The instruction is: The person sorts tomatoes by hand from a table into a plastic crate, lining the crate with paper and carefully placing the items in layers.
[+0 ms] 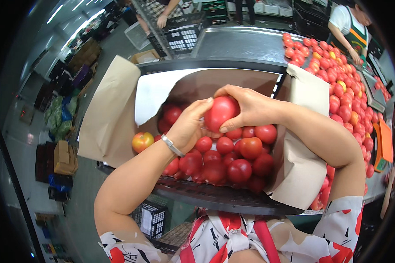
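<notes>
A large red tomato (222,113) is between my two hands, above a black plastic crate (217,197). My right hand (247,107) grips it from the right, thumb below and fingers over its top. From the left, my left hand (189,123) also holds it, with the thumb near its upper edge and the other fingers partly hidden behind. Brown paper (108,115) lines the crate and folds out over both sides. Red tomatoes (224,145) fill the crate's near part, and a yellow-orange tomato (143,142) lies at its left. A white sheet (154,95) covers part of the far-left inside.
Many loose tomatoes (347,98) lie on the metal table (240,42) to the right. A co-worker (349,29) stands behind them, near a scale (370,92). An orange device (382,144) is at far right. Another person's hand (162,21) is near black crates (184,37).
</notes>
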`<state>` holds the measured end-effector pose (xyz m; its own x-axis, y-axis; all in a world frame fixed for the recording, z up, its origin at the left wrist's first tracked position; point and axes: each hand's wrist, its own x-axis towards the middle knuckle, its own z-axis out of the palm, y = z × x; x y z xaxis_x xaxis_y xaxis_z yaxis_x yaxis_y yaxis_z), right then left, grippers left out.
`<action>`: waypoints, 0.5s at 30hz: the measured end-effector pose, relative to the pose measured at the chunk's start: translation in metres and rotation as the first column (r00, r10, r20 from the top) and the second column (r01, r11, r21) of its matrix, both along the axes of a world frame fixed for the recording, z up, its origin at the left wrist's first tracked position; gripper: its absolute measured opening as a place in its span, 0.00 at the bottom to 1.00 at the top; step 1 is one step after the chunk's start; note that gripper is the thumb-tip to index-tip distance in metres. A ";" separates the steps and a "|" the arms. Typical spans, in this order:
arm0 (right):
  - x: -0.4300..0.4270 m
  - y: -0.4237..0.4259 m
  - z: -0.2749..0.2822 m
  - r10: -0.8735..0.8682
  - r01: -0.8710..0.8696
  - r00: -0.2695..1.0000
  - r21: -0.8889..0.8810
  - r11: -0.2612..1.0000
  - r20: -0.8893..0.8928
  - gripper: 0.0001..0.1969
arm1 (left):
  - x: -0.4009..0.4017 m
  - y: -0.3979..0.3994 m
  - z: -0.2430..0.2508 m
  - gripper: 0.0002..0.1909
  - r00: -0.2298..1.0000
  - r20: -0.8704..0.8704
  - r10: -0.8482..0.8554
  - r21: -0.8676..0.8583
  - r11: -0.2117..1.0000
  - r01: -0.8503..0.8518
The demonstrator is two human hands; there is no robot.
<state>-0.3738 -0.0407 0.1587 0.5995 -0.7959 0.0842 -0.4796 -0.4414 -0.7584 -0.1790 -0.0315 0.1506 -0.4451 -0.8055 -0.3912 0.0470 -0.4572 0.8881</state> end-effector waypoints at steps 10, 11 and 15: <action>-0.005 -0.006 -0.009 -0.044 0.044 0.997 0.005 0.999 0.056 0.37 | 0.005 -0.006 -0.003 0.24 0.994 -0.069 0.080 0.025 0.997 -0.079; -0.005 -0.005 -0.005 -0.063 0.056 0.995 0.086 0.995 0.073 0.37 | 0.003 -0.005 -0.001 0.25 0.993 -0.089 0.078 0.036 0.997 -0.075; -0.001 -0.007 -0.010 -0.045 -0.008 0.964 0.198 0.980 0.261 0.38 | -0.001 -0.002 0.006 0.31 0.991 -0.124 0.060 0.066 0.996 -0.052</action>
